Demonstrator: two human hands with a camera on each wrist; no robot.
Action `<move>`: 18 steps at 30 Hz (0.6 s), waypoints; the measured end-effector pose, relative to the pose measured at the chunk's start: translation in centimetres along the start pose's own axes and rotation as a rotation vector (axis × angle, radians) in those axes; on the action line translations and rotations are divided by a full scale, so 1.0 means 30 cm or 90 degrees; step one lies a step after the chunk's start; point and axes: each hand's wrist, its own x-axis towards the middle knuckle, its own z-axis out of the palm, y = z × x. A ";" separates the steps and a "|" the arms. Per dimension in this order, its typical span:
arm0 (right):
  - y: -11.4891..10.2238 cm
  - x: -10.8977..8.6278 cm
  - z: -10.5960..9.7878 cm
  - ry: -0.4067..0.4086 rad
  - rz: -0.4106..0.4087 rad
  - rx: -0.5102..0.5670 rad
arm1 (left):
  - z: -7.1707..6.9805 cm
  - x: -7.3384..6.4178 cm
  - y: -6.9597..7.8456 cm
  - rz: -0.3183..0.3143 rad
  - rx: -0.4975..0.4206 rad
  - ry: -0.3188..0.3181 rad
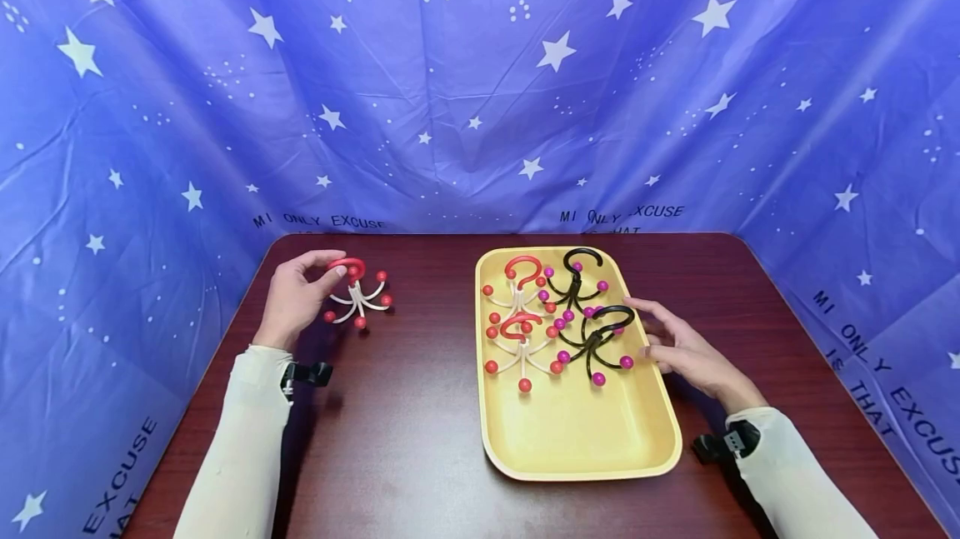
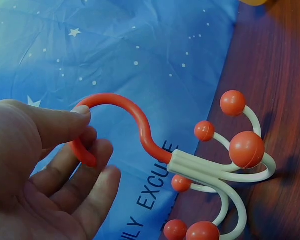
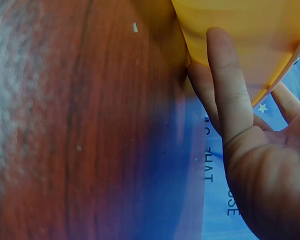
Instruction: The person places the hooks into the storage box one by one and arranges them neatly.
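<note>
My left hand (image 1: 294,296) pinches the curved red top of a red-and-white multi-prong hanging hook (image 1: 359,293) between thumb and fingers. Its white prongs end in red balls, spread out over the left part of the table. At the right side of a yellow tray (image 1: 577,431), my right hand (image 1: 697,360) lies with fingers extended against the outer wall, as the right wrist view also shows. Inside the tray's far half are two red-and-white hooks (image 1: 522,347) and two black hooks (image 1: 595,341) with magenta balls, crowded together with their prongs overlapping.
The dark reddish wooden table (image 1: 390,431) carries the tray right of centre. Blue curtains (image 1: 420,64) with white stars and printed words close in the back and both sides. Black wrist cameras (image 1: 307,374) sit on both sleeves.
</note>
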 end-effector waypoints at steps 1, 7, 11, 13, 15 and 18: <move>0.000 0.001 0.001 0.000 0.000 0.000 | 0.000 0.001 0.000 0.000 -0.003 0.002; 0.000 -0.004 0.004 0.001 0.015 0.011 | 0.011 0.006 0.001 0.011 0.005 0.015; -0.002 -0.004 0.000 0.005 0.013 0.016 | 0.018 0.008 0.007 0.015 0.014 0.031; -0.001 -0.003 -0.001 0.001 0.008 0.015 | 0.020 0.006 0.008 0.012 0.014 0.038; 0.001 -0.002 -0.001 -0.003 0.004 0.012 | 0.021 0.004 0.009 0.010 0.014 0.040; 0.005 -0.003 -0.001 -0.005 0.000 0.014 | 0.022 0.001 0.010 0.013 0.009 0.037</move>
